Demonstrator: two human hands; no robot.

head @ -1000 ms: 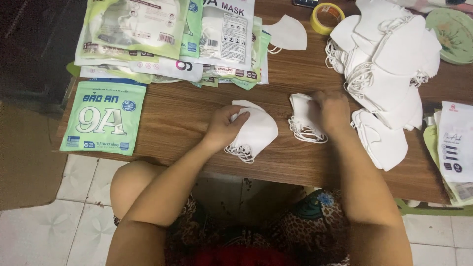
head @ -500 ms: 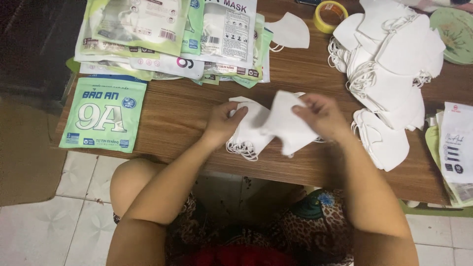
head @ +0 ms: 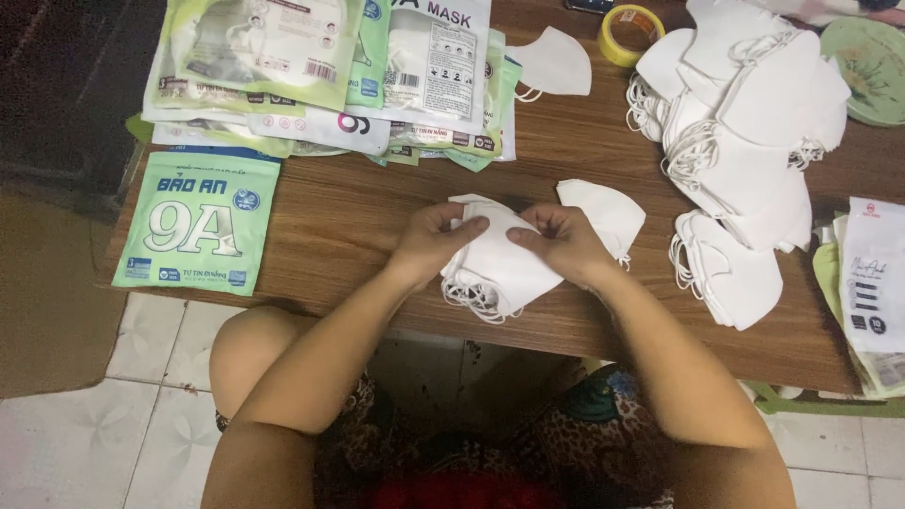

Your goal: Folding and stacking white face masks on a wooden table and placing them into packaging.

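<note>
1. The wooden table (head: 339, 212) is the landmark, and it is crowded on every side of the working spot at its near edge.
2. On the table's far left lies a spread of green and white mask packets (head: 320, 71), overlapping one another; one more green packet (head: 200, 224) lies alone at the near left corner, partly overhanging the edge.
3. A single white mask (head: 554, 61) lies at the far middle of the table, with a roll of yellow tape (head: 631, 33) just beside it.
4. A large heap of loose white masks (head: 745, 141) covers the table's right part (their ear loops hang tangled), and a green plate (head: 872, 57) sits at the far right corner.
5. More packets (head: 872, 292) lie at the right edge.
6. One loose mask (head: 608, 212) rests on the table just behind the right hand, touching the stack.
7. The small stack of white masks (head: 495, 269) lies at the near middle of the table, loops dangling over the edge.
8. The left hand (head: 434, 236) pinches the stack's top left corner, fingers curled.
9. The right hand (head: 561, 240) grips its top right, thumb pressed on the top mask.
</note>
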